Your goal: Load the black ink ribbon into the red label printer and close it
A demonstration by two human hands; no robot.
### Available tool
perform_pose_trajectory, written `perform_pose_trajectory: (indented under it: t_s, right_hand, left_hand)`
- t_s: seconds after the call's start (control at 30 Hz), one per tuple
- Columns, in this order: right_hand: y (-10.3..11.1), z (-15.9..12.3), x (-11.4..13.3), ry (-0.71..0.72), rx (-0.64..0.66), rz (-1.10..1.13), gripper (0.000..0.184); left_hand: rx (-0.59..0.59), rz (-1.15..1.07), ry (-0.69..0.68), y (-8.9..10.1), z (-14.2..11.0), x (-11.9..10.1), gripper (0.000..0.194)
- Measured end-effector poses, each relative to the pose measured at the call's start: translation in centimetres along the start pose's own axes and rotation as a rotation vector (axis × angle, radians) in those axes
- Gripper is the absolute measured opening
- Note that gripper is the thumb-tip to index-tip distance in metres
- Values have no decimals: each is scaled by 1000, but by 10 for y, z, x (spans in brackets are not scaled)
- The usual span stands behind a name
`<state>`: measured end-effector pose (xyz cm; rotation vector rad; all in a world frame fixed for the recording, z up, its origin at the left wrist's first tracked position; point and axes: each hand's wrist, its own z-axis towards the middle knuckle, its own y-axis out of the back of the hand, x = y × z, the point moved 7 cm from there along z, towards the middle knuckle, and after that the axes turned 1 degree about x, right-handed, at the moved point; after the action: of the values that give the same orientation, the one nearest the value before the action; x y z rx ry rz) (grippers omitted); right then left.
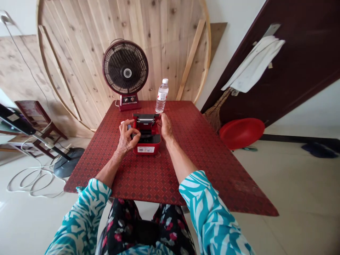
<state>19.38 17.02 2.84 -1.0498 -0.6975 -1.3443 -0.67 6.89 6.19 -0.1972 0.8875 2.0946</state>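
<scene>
Red label printer (147, 141): left hand (126, 138) curled onto it, right hand (166, 126) touching its far corner. Desk fan (125, 69) and water bottle (162, 96) stand behind.

Domestic room with pale glossy floor tiles (292, 184) and white walls (233, 42), evenly lit with no visible lamp. Centre: a table with a red patterned top (212, 170). Behind it, a large round plank panel (164, 46) leans against the wall, with a loose wooden batten (190, 60) propped across it, and a dark red desk fan (125, 67) stands at the table's far edge. Right: a dark brown door (305, 46) draped with a white cloth (255, 63), a straw broom (215, 115) and a red plastic basin (241, 132). Left: a low wooden chair (34, 117), and a coiled white cable (32, 182) on the floor.
</scene>
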Motion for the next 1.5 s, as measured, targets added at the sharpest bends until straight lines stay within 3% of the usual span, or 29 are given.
perform_pose_trajectory:
  t_s: [0.17, 0.3, 0.53, 0.8, 0.87, 0.93, 1.07, 1.33, 1.5]
  right_hand:
    - [9, -39, 8, 70, -80, -88, 50]
    - [11, -57, 10, 126, -89, -197, 47]
    - [12, -65, 3, 167, -110, -258, 43]
    - [10, -69, 5, 76, -104, -197, 43]
    - [11, -72, 0, 14, -110, -128, 45]
    - [13, -74, -10, -86, -153, -32, 53]
    - [16, -75, -28, -210, -214, 60, 60]
    - [19, -73, -29, -191, -230, -27, 50]
    - [19, -73, -31, -188, -218, -50, 46]
  left_hand:
    - [-126, -127, 31, 7, -4, 2, 23]
    - [-73, -130, 62, 4, -7, 6, 31]
    - [-15, 24, 32, 3, -5, 9, 51]
    - [-11, -93, 120, 6, -10, 10, 45]
    - [-96, -213, 194, 14, -11, 16, 37]
    - [-175, -401, 367, 20, -13, 30, 29]
    - [-117, -744, 671, 14, -14, 50, 25]
    - [118, -855, 765, -6, -16, 43, 38]
    - [167, -924, 868, -12, -21, 39, 37]
